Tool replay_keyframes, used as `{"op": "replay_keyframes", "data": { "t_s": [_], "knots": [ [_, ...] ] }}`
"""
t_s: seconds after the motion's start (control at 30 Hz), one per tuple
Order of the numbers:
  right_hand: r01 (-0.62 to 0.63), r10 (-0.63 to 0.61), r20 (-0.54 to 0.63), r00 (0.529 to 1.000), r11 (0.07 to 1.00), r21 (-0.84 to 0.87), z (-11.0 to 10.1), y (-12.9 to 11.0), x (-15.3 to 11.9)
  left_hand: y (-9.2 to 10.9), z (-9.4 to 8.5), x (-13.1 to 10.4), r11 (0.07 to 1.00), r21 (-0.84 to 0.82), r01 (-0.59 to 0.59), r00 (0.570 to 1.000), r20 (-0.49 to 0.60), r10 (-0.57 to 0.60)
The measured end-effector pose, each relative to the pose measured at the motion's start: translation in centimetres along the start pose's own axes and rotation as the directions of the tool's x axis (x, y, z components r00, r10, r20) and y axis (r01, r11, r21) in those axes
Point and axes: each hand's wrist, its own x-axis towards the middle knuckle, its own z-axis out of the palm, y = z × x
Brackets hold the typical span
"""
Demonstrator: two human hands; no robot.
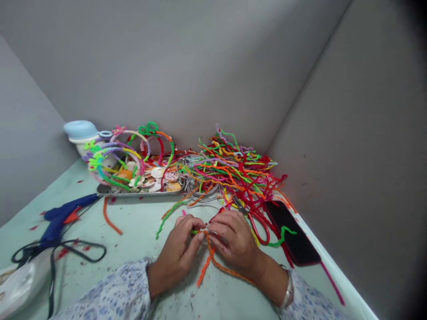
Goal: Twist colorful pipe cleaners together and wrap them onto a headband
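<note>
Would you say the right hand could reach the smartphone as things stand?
Probably yes: the smartphone lies near the right hand, mostly uncovered, though a green pipe cleaner overlaps its edge.

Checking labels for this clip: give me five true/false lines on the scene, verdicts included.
1. The left hand and right hand are both at an orange pipe cleaner. True.
2. The glue gun lies at picture right. False: it lies at picture left.
3. A green pipe cleaner lies partly across the smartphone. True.
4. The bracelet is on the left arm. False: it is on the right.
5. The metal tray holds seashells. True.
</note>
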Motion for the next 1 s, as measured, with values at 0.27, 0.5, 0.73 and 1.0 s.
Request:
{"op": "replay_keyframes", "data": {
  "t_s": [0.27,0.5,0.73,1.0],
  "knots": [
    [0.029,-0.029,0.002,1.0,1.0,0.005,0.12,0.09,0.05,0.21,-0.21,0.25,1.0,0.007,-0.023,0.999,0.031,0.023],
    [0.005,-0.005,0.002,1.0,1.0,0.017,0.06,0.05,0.12,0.2,-0.08,0.35,0.999,0.026,-0.045,0.999,0.024,0.045],
    [-0.061,0.064,-0.031,0.997,0.995,0.082,0.14,0.01,0.05,0.1,0.02,0.51,0.995,0.072,-0.07,0.998,0.01,0.069],
    [-0.08,0.084,-0.016,0.996,0.984,0.159,-0.03,0.21,0.28,-0.1,0.12,0.3,0.992,0.072,-0.102,0.995,0.019,0.101]
  ]
}}
